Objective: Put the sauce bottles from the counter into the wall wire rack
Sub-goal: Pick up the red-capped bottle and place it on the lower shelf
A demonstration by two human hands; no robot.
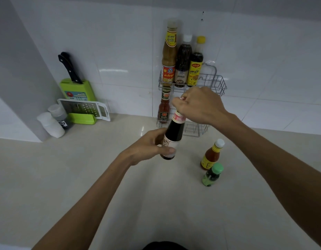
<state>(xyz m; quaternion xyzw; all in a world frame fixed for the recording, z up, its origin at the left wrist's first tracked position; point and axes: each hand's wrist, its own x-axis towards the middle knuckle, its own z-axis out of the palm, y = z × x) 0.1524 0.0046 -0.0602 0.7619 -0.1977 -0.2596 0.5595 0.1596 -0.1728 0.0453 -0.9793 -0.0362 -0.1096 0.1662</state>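
Observation:
A dark sauce bottle (174, 131) with a pink neck band hangs tilted above the counter, held by both hands. My left hand (150, 147) wraps its lower body and label. My right hand (199, 105) closes over its cap. Behind them the wall wire rack (218, 83) has two tiers. The upper tier holds a tan sauce bottle (169, 55), a dark bottle with a white cap (183, 64) and a yellow-labelled bottle (196, 64). A red chili sauce bottle (164, 107) stands in the lower tier. On the counter to the right stand an orange sauce bottle (212, 154) and a small green bottle (212, 175).
At the left against the wall stand a green knife block (76, 91) with a black-handled knife (69, 67), a white grater (84, 108) and two white shakers (51, 123). The beige counter (84, 168) runs wide in front. A grey wall corner juts out at the far left.

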